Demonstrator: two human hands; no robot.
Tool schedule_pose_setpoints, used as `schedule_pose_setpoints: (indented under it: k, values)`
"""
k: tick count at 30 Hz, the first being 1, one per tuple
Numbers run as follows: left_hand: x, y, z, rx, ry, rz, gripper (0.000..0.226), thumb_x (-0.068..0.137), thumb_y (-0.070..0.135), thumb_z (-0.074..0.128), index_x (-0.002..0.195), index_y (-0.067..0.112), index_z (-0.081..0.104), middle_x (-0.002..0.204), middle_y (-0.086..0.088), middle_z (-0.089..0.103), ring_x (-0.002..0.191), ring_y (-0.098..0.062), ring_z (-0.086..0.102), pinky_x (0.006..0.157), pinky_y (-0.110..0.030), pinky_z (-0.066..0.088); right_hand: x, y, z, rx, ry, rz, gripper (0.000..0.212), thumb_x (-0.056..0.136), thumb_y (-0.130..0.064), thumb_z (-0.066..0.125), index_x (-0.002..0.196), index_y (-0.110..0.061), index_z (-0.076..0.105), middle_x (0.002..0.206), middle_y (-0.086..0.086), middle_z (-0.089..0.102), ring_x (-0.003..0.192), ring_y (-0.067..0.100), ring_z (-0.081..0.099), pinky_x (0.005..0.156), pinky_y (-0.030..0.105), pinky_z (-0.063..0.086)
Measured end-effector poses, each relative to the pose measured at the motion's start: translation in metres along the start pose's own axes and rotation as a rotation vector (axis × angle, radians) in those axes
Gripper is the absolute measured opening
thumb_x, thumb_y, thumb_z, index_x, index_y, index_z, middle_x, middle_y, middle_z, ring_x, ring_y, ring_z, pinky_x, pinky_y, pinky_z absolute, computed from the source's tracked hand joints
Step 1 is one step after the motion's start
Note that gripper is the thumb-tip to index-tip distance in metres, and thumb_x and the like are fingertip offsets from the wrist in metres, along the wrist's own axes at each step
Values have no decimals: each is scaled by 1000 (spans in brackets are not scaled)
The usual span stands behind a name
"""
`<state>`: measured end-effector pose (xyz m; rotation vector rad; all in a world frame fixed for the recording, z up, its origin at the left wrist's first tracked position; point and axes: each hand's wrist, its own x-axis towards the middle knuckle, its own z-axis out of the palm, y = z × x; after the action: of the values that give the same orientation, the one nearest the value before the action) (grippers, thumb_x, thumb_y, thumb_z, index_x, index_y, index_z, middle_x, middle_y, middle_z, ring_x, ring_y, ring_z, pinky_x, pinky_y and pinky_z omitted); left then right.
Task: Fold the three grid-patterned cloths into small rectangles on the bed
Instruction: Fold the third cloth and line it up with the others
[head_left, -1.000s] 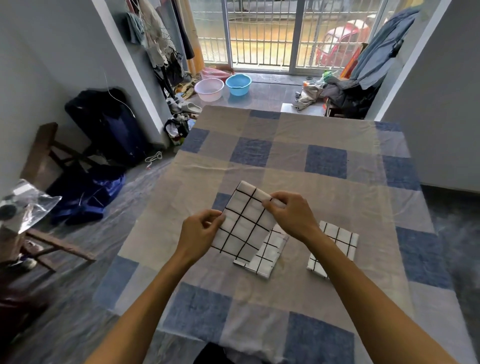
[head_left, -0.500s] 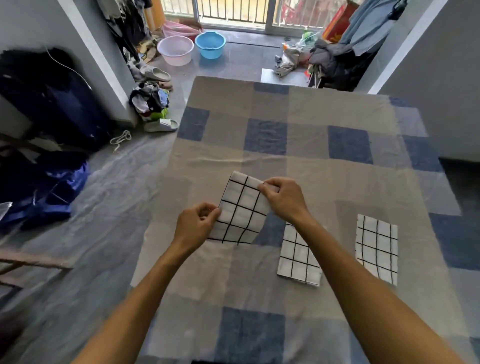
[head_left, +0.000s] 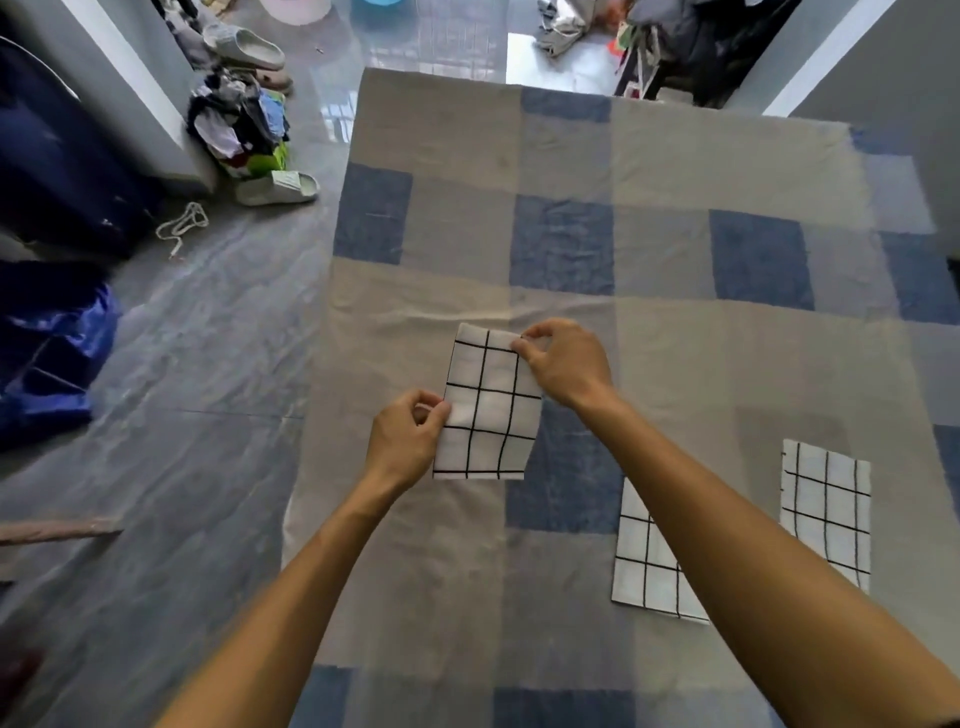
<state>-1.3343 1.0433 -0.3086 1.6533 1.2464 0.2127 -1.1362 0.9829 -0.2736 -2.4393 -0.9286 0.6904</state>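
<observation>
Scene: head-worn view looking down at a person's two bare forearms stretched over a bed (head_left: 649, 171).
Held cloth (head_left: 488, 410): white with a black grid, already a narrow rectangle, over the bed near its left edge. Whether its lower edge rests on the sheet cannot be told.
Left hand (head_left: 408, 444): thumb and fingers pinch the cloth's left edge, about halfway down.
Right hand (head_left: 566, 364): fingertips pinch the cloth's top right corner.
Second cloth (head_left: 641, 571): same pattern, folded flat, lying toward the near edge of the bed. The right forearm crosses over part of it.
Third cloth (head_left: 826, 514): folded flat, just to the right of the second, closer to the bed's right edge. The two lie apart.
Done so far: two of the three cloths look finished as small rectangles.
Left to do: the held cloth seems close to the same size, so it probably needs only a last fold or a squaring-up before being laid flat.
Bed surface: patchwork sheet of beige, grey and blue squares, with a few creases near the held cloth.
Floor (head_left: 208, 364): grey and glossy, to the left of the bed and beyond its far edge.
Room: pale slipper (head_left: 275, 187) and heap of clothes (head_left: 239, 124) lie off the bed's far left corner, white cord (head_left: 182, 223) lies nearby, and blue bag (head_left: 52, 353) sits further left. More clothing (head_left: 675, 41) is piled past the far edge.
</observation>
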Motion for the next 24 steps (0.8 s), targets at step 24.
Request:
schedule_pose_setpoints:
  k: [24]
  values:
    - [134,27,41,369,312,273,22,86,24,60,105,13,55,97,-6,60,87,-23,57,73,-39,51,110,17,58,-59,295,-249,43,87,-28,61,126,-12,52,132,13,46,123,29,44,100,42,37]
